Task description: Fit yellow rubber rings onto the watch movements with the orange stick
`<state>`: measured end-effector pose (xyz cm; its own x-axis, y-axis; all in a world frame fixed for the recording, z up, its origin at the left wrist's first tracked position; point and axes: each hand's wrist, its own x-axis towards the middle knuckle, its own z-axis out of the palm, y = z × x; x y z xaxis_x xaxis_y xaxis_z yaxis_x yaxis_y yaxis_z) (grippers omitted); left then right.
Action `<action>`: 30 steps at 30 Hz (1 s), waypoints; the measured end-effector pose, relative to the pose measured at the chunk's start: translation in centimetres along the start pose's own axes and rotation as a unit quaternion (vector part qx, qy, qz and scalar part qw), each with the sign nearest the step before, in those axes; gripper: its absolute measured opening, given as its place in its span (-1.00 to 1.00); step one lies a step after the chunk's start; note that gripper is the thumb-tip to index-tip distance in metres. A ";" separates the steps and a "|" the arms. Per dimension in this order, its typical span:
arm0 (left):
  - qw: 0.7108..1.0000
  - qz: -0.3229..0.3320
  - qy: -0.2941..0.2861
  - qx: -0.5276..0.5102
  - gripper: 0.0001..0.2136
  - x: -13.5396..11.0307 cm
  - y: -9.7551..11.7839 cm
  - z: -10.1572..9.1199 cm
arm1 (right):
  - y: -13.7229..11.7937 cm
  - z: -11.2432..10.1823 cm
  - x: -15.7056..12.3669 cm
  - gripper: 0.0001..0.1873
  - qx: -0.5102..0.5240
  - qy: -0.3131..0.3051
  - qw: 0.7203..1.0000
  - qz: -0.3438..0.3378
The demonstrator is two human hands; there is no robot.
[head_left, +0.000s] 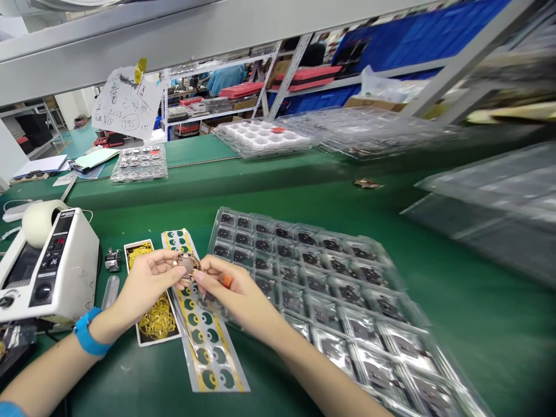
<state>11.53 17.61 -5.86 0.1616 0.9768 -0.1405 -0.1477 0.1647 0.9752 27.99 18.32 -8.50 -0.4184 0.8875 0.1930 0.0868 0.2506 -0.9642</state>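
- Green bench point(456, 313) underlies all; left hand point(145, 284) and right hand point(234, 295) pinch one round rose-gold case point(187, 264) between their fingertips
- beneath grip: sticker strip point(208, 347), most dots apparently unused; probably early going
- right of grip: clear tray point(214, 231); visible cells hold bagged dark parts point(330, 315)
- far beyond: stacked trays point(260, 136)

On my feed two arms come in from the near edge, both bare along the forearm down to the left hand point(145, 284) and the right hand point(237, 295). The left wrist wears a bright blue wristband point(89, 336), smooth and snug, and a sliver of blue sleeve point(7, 409) shows at the near left corner. One fingertip of the right hand carries a small orange cover point(226, 282), though I cannot tell exactly what it is.
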 end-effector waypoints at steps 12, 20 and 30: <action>0.998 -0.003 0.039 0.041 -0.83 -0.4 0.2 1.0 | 0.5 0.6 -0.1 -0.75 -0.015 0.036 0.999 0.022; 0.995 0.039 0.046 0.074 -0.84 -0.4 -1.3 1.2 | 0.9 1.3 0.0 -0.73 -0.058 0.069 0.996 -0.016; 0.997 0.040 0.013 0.066 -0.74 -0.1 -1.9 1.0 | 1.8 2.2 -0.3 -0.69 -0.038 0.113 0.993 -0.018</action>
<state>12.76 17.03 -7.49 0.1282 0.9897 -0.0642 -0.0284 0.0684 0.9973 26.28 17.68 -10.68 -0.2096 0.9396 0.2705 0.1472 0.3038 -0.9413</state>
